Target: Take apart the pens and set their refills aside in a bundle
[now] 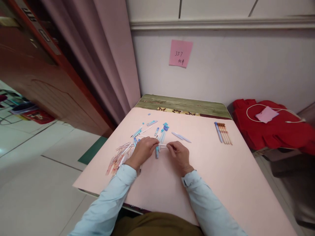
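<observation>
Between my two hands a thin white pen refill (162, 145) stretches level above the table. My left hand (145, 148) pinches its left end, and my right hand (177, 152) has closed fingertips on its right end. Just under the refill lie blue and clear pen parts (157, 152), partly hidden by my fingers. Beyond them sits a small cluster of blue pen tops (165, 126). To the left of my left hand spreads a heap of clear and brownish pen parts (119, 157), which my forearm partly covers.
Light-blue pen barrels (181, 136) lie right of centre. A row of assembled pens (223, 133), one blue and several brown, rests at the right on the pink tabletop (214, 183). Red cloth (290, 131) with a white cable is off the table's right side. A wooden door (49, 75) stands left.
</observation>
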{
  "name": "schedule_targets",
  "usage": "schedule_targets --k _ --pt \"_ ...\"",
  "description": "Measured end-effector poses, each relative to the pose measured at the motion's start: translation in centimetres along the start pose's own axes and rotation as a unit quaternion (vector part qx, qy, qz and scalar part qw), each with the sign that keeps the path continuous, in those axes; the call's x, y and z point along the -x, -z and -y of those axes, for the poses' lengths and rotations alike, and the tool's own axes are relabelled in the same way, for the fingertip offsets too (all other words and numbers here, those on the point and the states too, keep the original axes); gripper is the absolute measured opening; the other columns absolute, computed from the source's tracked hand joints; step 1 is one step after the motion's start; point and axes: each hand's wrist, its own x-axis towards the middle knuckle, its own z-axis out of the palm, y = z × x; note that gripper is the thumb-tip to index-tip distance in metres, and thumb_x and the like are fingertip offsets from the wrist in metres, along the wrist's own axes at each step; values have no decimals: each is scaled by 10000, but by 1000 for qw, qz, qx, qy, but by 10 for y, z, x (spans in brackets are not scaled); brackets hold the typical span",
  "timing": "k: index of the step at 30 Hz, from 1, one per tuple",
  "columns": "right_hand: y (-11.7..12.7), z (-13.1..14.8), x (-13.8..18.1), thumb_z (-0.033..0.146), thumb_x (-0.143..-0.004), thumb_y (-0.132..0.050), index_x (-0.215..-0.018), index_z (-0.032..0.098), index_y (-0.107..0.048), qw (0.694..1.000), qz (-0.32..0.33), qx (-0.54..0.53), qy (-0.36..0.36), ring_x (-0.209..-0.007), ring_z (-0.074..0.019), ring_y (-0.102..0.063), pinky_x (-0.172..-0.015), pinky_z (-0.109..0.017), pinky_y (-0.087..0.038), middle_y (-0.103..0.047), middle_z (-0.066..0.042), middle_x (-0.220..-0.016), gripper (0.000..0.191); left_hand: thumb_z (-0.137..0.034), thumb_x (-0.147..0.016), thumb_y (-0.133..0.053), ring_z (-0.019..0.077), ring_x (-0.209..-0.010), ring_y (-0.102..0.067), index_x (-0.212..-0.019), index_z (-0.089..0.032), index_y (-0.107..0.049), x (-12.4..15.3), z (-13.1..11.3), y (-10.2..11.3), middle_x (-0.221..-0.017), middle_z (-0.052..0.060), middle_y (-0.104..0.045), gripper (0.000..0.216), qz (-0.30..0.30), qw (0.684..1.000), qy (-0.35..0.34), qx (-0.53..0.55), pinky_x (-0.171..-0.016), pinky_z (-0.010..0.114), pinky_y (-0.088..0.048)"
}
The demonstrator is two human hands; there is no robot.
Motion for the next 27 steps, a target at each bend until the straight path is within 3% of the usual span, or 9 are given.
schedule_targets --k 5,12,17,23,27 --pt "4 -7 -4 355 -906 -490 -798 215 -694 992 -56 69 -85 -660 -137 -586 -621 -241 -385 -670 -11 -767 270 -243 -916 -498 221 -877 -633 -988 -215 -661 7 11 7 -966 60 -713 180 -118 983 139 -33 -783 322 -434" --pt "6 -11 -4 321 -842 -511 -689 206 -623 969 -79 164 -166 -586 -139 -497 -545 -251 -246 -630 -5 -698 222 -296 -892 -515 206 -765 -620 -882 -220 -673 15 14 10 -865 43 -712 175 -88 979 183 -25 -679 298 -403" --pt "6 -8 0 284 -833 -539 -724 201 -619 968 -46 209 -127 -639 -139 -525 -547 -251 -229 -632 -8 -737 159 -322 -875 -523 200 -743 -620 -852 -226 -683 14 15 20 -843 32 -722 187 -106 971 213 -15 -671 289 -399" --pt "1 -1 6 239 -813 -577 -755 202 -617 980 14 189 -61 -702 -140 -559 -592 -246 -280 -637 -6 -758 80 -347 -862 -524 178 -703 -610 -856 -221 -702 7 29 39 -804 10 -719 218 -116 968 221 1 -669 277 -411" --pt "2 -1 3 334 -849 -587 -745 205 -631 985 23 154 -67 -689 -140 -576 -597 -241 -311 -644 -5 -743 171 -376 -854 -536 164 -675 -598 -845 -220 -706 1 41 52 -789 0 -715 231 -118 967 225 -4 -650 270 -410"
